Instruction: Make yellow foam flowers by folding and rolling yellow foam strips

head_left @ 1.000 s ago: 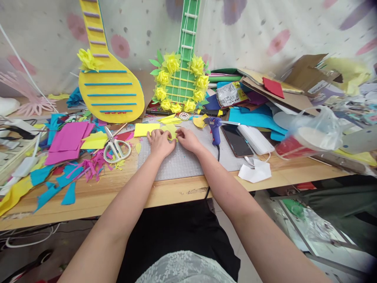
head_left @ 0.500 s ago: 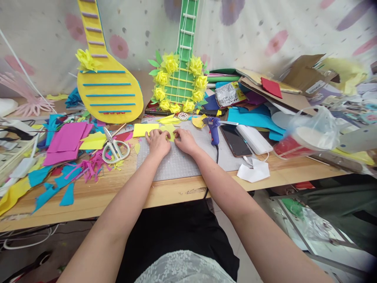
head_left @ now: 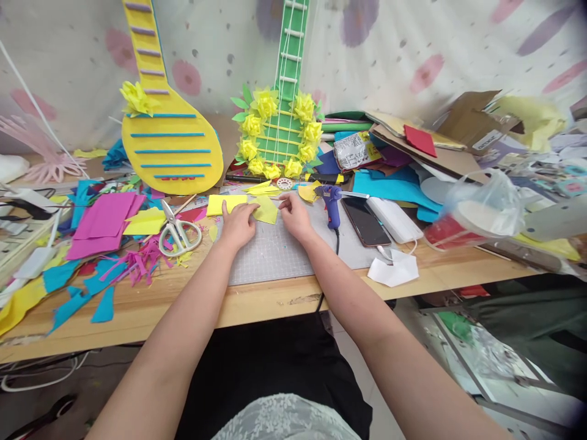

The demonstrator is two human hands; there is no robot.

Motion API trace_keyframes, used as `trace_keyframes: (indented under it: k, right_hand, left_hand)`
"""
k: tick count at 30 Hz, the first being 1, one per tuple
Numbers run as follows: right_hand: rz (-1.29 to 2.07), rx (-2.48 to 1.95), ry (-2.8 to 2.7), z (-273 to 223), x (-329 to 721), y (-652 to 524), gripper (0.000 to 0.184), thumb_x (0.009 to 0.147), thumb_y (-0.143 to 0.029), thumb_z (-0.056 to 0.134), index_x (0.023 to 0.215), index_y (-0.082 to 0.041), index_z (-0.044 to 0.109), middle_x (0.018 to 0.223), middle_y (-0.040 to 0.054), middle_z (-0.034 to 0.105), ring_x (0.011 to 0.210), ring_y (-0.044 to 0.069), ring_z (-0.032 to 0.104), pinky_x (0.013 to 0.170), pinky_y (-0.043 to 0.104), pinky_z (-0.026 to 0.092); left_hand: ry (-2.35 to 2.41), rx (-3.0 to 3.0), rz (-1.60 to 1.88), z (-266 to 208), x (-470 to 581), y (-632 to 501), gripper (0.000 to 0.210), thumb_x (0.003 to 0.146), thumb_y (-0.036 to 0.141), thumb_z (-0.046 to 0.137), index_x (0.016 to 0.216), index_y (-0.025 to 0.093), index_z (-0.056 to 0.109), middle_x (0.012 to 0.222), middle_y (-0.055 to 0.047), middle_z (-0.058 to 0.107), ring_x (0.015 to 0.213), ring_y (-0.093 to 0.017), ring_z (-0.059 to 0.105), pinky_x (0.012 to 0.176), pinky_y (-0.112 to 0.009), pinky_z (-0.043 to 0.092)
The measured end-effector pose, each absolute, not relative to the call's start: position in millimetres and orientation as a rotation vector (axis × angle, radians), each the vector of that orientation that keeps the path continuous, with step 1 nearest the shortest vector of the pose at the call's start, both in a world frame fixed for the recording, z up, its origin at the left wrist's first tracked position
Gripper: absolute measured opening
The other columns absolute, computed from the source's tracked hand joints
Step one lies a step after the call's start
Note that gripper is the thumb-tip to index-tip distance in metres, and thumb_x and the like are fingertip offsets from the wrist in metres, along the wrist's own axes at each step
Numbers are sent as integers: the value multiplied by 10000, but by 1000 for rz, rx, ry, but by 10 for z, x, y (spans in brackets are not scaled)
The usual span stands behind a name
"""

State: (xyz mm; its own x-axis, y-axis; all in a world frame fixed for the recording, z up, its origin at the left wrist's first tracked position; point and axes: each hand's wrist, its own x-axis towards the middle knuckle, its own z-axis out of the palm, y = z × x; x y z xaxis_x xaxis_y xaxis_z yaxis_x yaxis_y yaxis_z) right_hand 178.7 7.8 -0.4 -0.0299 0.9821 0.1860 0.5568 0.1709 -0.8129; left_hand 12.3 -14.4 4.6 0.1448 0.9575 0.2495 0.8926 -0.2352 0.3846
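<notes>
A small pale-yellow paper piece (head_left: 266,210) lies on the grey cutting mat (head_left: 270,260), between my two hands. My left hand (head_left: 238,225) rests at its left side, fingers spread and fingertips at the paper's edge. Beside that hand is a folded yellow paper strip (head_left: 226,204), partly covered by it. My right hand (head_left: 296,216) is at the paper's right, thumb and fingers curled together; a thin line shows at the fingertips, too small to name. Yellow strips (head_left: 259,187) lie just behind the paper.
A purple glue gun (head_left: 332,211) and a phone (head_left: 365,221) lie to the right. White-handled scissors (head_left: 180,236) sit left among paper scraps. Behind stand a yellow lute-shaped craft (head_left: 172,140) and a green one (head_left: 279,125) with yellow flowers. A bagged cup (head_left: 468,223) stands far right.
My hands have moved apart: the left one shifted left and flattened, the right one slightly right. More of the pale-yellow paper now shows between them.
</notes>
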Motion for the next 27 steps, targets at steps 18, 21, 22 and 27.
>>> trace_keyframes:
  k: [18, 21, 22, 27]
  right_hand:
    - [441, -1352, -2018, 53, 1808, -1, 536, 598, -15, 407, 1090, -172, 548, 1070, 84, 614, 994, 225, 509, 917, 389, 407]
    - [457, -1384, -2014, 14, 1772, 3, 531, 626, -4, 383, 1101, -172, 551, 1078, 80, 625, 1015, 222, 517, 923, 391, 410]
    - [477, -1409, -1990, -1, 1770, 15, 525, 638, -2, 377, 1103, -174, 550, 1058, 73, 635, 996, 214, 529, 913, 385, 419]
    - [624, -1474, -1850, -80, 1802, 109, 494, 661, -6, 395, 1090, -204, 542, 947, 32, 667, 899, 178, 592, 856, 361, 466]
  left_hand:
    - [2035, 2394, 591, 41, 583, -218, 400, 843, 331, 468, 1192, 149, 542, 923, -125, 692, 956, -283, 594, 922, -402, 323]
    - [2022, 2332, 638, 20, 580, -205, 438, 824, 381, 498, 1203, 165, 533, 931, -105, 693, 947, -270, 604, 931, -388, 319]
    - [1996, 2318, 659, 18, 567, -204, 451, 816, 389, 509, 1211, 172, 527, 936, -96, 692, 954, -266, 603, 932, -384, 320]
    - [1750, 2329, 732, 29, 415, -203, 548, 740, 352, 601, 1262, 230, 486, 1013, -39, 672, 1030, -237, 564, 957, -364, 323]
